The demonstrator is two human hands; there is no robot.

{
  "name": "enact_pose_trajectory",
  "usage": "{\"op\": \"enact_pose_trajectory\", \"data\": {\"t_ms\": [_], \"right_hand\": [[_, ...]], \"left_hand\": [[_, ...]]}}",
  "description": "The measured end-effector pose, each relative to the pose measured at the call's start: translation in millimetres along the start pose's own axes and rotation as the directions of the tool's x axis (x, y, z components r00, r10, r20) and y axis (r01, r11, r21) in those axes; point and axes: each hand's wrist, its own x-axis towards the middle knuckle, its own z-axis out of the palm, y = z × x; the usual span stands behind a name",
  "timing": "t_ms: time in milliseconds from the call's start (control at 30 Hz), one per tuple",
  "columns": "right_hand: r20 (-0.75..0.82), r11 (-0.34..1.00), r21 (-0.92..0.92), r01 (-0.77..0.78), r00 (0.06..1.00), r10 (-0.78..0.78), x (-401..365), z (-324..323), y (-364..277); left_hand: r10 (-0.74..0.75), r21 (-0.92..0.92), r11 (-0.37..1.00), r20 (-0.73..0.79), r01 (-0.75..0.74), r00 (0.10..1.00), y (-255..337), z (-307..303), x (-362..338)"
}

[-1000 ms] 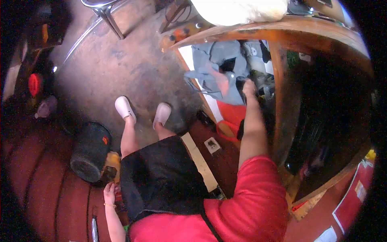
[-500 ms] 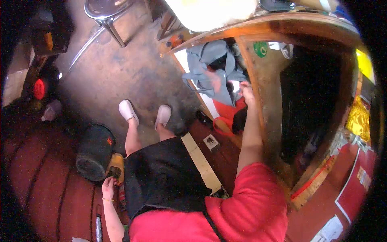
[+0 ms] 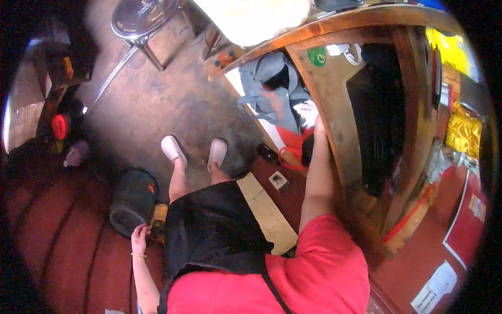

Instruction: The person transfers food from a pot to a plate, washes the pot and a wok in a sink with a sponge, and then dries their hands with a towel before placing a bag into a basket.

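My right arm reaches into the left compartment of a wooden shelf unit (image 3: 334, 152). My right hand (image 3: 319, 124) is at the divider, with its fingers largely hidden. Beside it are a white and pinkish item (image 3: 306, 112), too blurred to name, and a grey cloth bag (image 3: 269, 94) with dangling straps. Just below lies something red (image 3: 290, 141). On the other side, my left hand (image 3: 139, 238) hangs low with its fingers loosely apart, holding nothing that I can see. It is closest to a dark cylinder with an orange mark (image 3: 133, 201) and a yellowish object (image 3: 158, 222).
A round metal stool (image 3: 144, 21) stands at the upper left. Dark items (image 3: 376, 115) fill the right compartment. Shiny gold cloth (image 3: 464, 131) and a yellow package (image 3: 452, 52) lie at the far right. A cardboard strip (image 3: 266, 212) is beside my lap.
My right hand has gone deeper behind the divider, and the white and pinkish item now shows beside it. My left hand stays low. The view has shifted slightly.
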Motion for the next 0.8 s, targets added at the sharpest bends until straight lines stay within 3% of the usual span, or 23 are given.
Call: {"op": "enact_pose_trajectory", "data": {"t_ms": [167, 267, 400, 467, 500, 533, 567, 600, 633, 667, 700, 733, 767, 800], "right_hand": [[-0.005, 0.998, -0.054, -0.028, 1.0, 0.028, -16.8, 1.3, -16.9], [-0.077, 0.974, -0.22, 0.046, 0.995, -0.065, -43.8, 4.2, -41.1], [-0.191, 0.776, -0.613, 0.148, 0.925, -0.328, -151.5, 21.8, -81.4], [-0.166, 0.722, -0.665, 0.192, 0.904, -0.393, -214.3, 35.1, -96.6], [-0.139, 0.724, -0.654, 0.217, 0.907, -0.397, -245.8, 43.1, -103.5], [-0.012, 0.753, -0.489, 0.441, 0.859, -0.511, -257.3, 37.6, -89.5], [0.056, 0.748, -0.32, 0.582, 0.799, -0.598, -277.8, 44.7, -81.2], [0.187, 0.646, -0.401, 0.65, 0.748, -0.637, -293.2, 40.4, -70.0], [0.192, 0.76, -0.262, 0.595, 0.803, -0.564, -324.9, 55.4, -68.3], [0.237, 0.787, -0.18, 0.59, 0.803, -0.548, -357.9, 69.6, -68.5], [0.407, 0.762, -0.115, 0.637, 0.73, -0.549, -388.5, 78.2, -68.8], [0.522, 0.84, -0.028, 0.541, 0.725, -0.449, -441.0, 100.3, -99.9], [0.708, 0.875, -0.02, 0.483, 0.625, -0.329, -444.4, 92.3, -63.9], [0.826, 0.923, 0.049, 0.381, 0.504, -0.252, -481.9, 102.3, -87.2]], "left_hand": [[-0.006, 0.108, 0.994, 0.016, 0.005, 1.0, 8.5, 0.2, -1.4], [0.03, 0.113, 0.993, 0.019, -0.032, 0.999, 13.5, 1.9, -2.2], [-0.041, 0.08, 0.996, 0.038, 0.038, 0.998, 3.5, 1.3, 7.4], [-0.072, 0.044, 0.997, 0.046, 0.07, 0.996, 7.5, 8.5, 7.9], [-0.008, 0.189, 0.982, 0.06, -0.004, 0.998, 16.8, 14.2, 6.0], [0.057, 0.333, 0.939, 0.08, -0.08, 0.995, 29.5, 18.9, 3.8], [0.09, 0.341, 0.933, 0.088, -0.114, 0.992, 49.3, 30.5, -1.5], [0.122, 0.348, 0.926, 0.095, -0.148, 0.988, 69.2, 41.3, -6.8], [0.179, 0.351, 0.91, 0.147, -0.22, 0.973, 71.8, 49.5, -0.8], [0.164, 0.171, 0.964, 0.213, -0.203, 0.963, 69.7, 61.4, 9.4], [0.183, 0.0, 0.981, 0.3, -0.192, 0.936, 92.4, 77.4, 4.4], [0.025, -0.086, 0.996, 0.393, 0.01, 0.919, 131.7, 91.4, -10.6], [-0.064, -0.184, 0.965, 0.526, 0.187, 0.848, 174.0, 101.5, -32.1], [-0.026, -0.344, 0.878, 0.66, 0.334, 0.751, 202.0, 110.5, -49.4]]}}
